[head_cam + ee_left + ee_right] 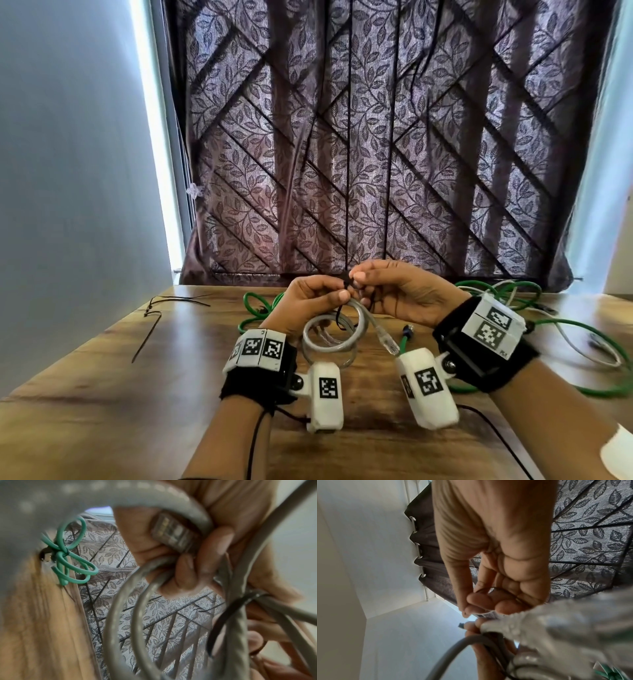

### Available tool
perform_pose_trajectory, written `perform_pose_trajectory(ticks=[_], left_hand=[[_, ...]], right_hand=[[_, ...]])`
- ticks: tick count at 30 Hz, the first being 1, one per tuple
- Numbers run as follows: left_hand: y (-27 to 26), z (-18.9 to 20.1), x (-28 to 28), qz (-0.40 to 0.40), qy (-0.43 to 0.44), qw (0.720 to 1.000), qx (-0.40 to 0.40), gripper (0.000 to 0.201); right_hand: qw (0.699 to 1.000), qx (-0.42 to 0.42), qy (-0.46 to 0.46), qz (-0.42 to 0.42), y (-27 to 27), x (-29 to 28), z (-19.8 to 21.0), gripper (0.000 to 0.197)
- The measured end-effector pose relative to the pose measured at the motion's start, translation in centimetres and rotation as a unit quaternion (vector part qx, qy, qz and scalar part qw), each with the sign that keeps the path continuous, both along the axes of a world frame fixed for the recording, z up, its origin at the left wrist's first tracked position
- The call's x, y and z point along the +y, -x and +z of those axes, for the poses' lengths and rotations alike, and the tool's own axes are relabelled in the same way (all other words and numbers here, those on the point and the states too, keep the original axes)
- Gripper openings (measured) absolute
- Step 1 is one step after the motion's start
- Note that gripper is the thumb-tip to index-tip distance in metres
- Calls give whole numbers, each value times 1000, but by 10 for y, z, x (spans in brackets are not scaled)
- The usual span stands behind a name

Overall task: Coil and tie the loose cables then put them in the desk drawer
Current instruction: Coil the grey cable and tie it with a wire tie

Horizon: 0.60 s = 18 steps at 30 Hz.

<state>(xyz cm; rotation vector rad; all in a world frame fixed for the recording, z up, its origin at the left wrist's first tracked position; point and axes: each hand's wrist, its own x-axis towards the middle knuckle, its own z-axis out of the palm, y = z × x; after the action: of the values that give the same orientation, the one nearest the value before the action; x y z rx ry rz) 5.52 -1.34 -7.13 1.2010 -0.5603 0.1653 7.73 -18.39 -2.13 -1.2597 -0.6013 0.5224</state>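
Grey cable coil (330,337): held above the wooden desk (102,394), black zip tie (228,609) looped round it.
Left hand (310,301): fingers curled, gripping the coil's top.
Right hand (400,291): pinching the tie's end.
Desk: loose green cables (582,329) right, spare zip ties (154,315) left.
Behind: leaf-patterned curtain (376,137).

A grey cable (329,334) wound into a small round coil hangs above the wooden desk, its clear plug (387,341) dangling on the right, with a thin black tie (348,283) looped around its top. Loose green cables (582,329) sprawl on the right; a tied green bundle (68,555) lies further back.
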Motion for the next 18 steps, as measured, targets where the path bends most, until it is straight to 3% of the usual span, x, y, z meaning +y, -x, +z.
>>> perform_pose_trajectory(ticks=[7,12,18], left_hand=[[-2,-1,5,23,-21,999,-9,45],[-2,0,3,32,-42,999,-6,46],[-1,0,2,34,-62,997,-10,45]], right_hand=[[999,-6,-18,40,-1,1,0,14],[997,4,-48,54,-7,1,-7,47],[998,9,-42,54,-10,3,-9,49]])
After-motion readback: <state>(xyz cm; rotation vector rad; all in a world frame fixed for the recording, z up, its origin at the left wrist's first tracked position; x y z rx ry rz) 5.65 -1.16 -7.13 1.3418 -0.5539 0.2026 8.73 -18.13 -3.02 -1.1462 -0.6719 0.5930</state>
